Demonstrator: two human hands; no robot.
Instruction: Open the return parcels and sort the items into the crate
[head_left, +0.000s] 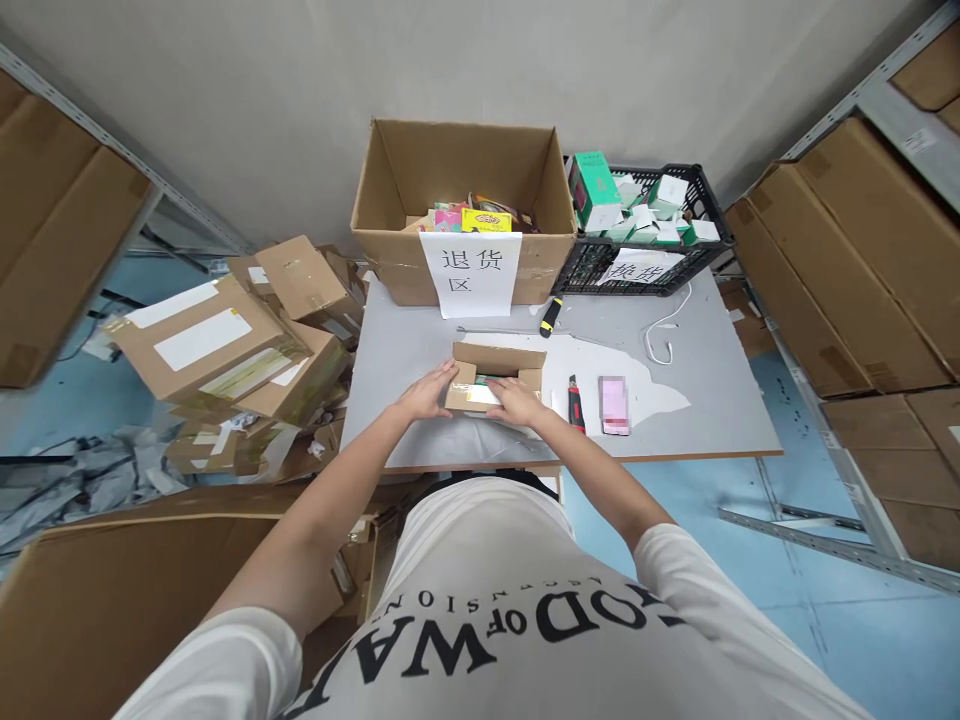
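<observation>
A small open cardboard box lies on the grey table near its front edge, flaps up, with something green inside. My left hand rests flat against the box's left side and front flap. My right hand presses on the box's front flap, fingers spread over a white label. Just right of the box lie a red utility knife and a pink phone.
A big cardboard box with a white paper sign stands at the table's back, full of colourful packs. A black crate of green-white boxes stands to its right. A yellow-black tool and white cable lie on the table. Cartons pile up on the left; shelves of cartons flank both sides.
</observation>
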